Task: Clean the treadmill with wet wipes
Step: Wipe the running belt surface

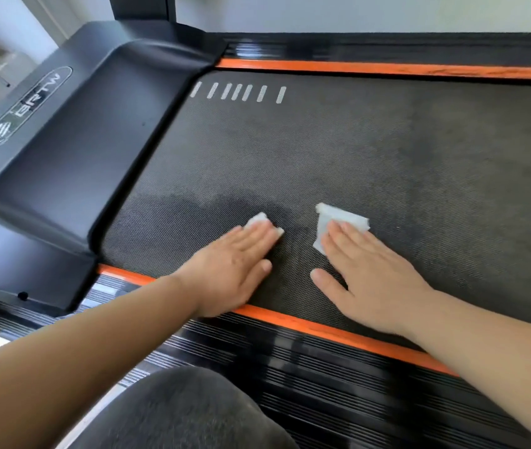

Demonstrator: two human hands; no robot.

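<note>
The treadmill's dark textured belt [338, 150] fills the middle of the head view. My left hand [231, 270] lies flat on the belt near its front edge, its straight fingers pressing a small white wet wipe [256, 220] that shows only past the fingertips. My right hand [374, 273] is flat too, a short way to the right, its fingers pressing a larger folded white wet wipe [343, 222]. A darker damp patch shows on the belt just left of and beyond the left hand.
A black motor cover [79, 150] with a logo plate rises at the belt's left end. Orange strips [322, 328] and ribbed black side rails [290, 377] border the belt near and far. My knee in grey fabric [186, 413] is at the bottom. A white wall runs behind.
</note>
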